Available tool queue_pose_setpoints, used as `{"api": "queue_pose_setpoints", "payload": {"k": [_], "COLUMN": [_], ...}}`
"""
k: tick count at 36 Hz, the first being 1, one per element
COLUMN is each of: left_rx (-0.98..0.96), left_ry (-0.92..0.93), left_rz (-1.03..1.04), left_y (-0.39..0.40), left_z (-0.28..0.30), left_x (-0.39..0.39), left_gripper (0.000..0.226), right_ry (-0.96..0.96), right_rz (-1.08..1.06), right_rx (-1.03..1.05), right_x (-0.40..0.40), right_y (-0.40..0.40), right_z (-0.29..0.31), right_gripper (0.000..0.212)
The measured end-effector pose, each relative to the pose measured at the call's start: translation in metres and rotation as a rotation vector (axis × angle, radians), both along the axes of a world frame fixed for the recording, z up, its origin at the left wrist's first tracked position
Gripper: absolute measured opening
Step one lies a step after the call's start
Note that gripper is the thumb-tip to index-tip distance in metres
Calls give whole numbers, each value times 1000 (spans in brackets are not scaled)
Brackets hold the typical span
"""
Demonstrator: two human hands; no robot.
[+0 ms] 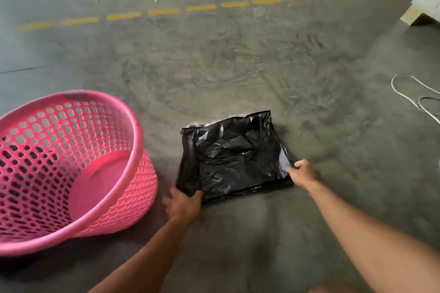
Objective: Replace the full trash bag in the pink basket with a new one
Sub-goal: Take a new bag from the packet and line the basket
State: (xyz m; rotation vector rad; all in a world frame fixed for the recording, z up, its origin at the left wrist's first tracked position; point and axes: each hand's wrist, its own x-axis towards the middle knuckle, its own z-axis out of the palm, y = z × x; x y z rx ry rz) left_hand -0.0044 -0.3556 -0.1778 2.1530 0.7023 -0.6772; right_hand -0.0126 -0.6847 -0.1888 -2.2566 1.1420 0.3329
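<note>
A pink perforated plastic basket [133, 140] stands on the concrete floor at the left, with nothing inside it. To its right a folded black trash bag [231, 157] lies flat on the floor. My left hand [183, 204] pinches the bag's near left corner. My right hand [303, 172] grips the bag's near right corner. Both forearms reach in from the bottom of the view.
A dashed yellow line [164, 11] runs across the floor further away. A white cord [414, 95] loops at the right edge. The corner of a cardboard box [421, 10] shows at the upper right.
</note>
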Motion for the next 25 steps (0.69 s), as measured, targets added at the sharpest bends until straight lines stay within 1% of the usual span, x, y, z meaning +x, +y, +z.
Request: {"api": "queue_pose_setpoints", "payload": {"k": [2, 3, 6, 8, 9, 11, 12, 14, 15, 18, 19, 21, 22, 23, 25], "left_rx": [-81, -122, -178, -198, -216, -221, -215, -179, -150, -82, -69, -72, -85, -96, -129], "left_ry": [35, 37, 20, 17, 10, 8, 16, 30, 26, -17, -28, -55, -76, -103, -160], "left_rz": [90, 132, 259, 342, 393, 449, 458, 449, 428, 353, 317, 239, 213, 185, 136], "left_y": [4, 5, 4, 0, 1, 1, 2, 5, 7, 18, 19, 11, 9, 6, 3], "left_z": [-14, -20, -28, -32, -36, -37, -41, -47, -52, -83, -85, -47, -37, -25, -14], "left_x": [3, 6, 16, 24, 29, 34, 36, 39, 41, 48, 49, 45, 44, 44, 46], "left_gripper": [92, 92, 86, 86, 92, 109, 111, 99, 96, 97, 89, 59, 48, 42, 43], "right_ry": [-30, -31, -67, -105, -118, -118, -113, -107, -103, -113, -121, -164, -192, -206, -210], "right_rz": [-56, -75, -122, -176, -200, -220, -221, -214, -208, -208, -220, -239, -239, -246, -248], "right_rx": [46, 78, 129, 132, 134, 150, 158, 152, 138, 76, 72, 83, 99, 126, 219], "right_x": [-3, -4, -4, -1, 1, 6, 7, 10, 10, 13, 13, 12, 12, 12, 14], "right_y": [0, 1, 1, 0, -1, -3, -6, -9, -9, -13, -13, -10, -9, -8, -7], "right_z": [-15, -20, -33, -37, -37, -40, -43, -47, -48, -50, -50, -44, -39, -36, -27], "right_gripper": [51, 60, 68, 71, 75, 80, 77, 64, 57, 25, 24, 26, 24, 21, 26]}}
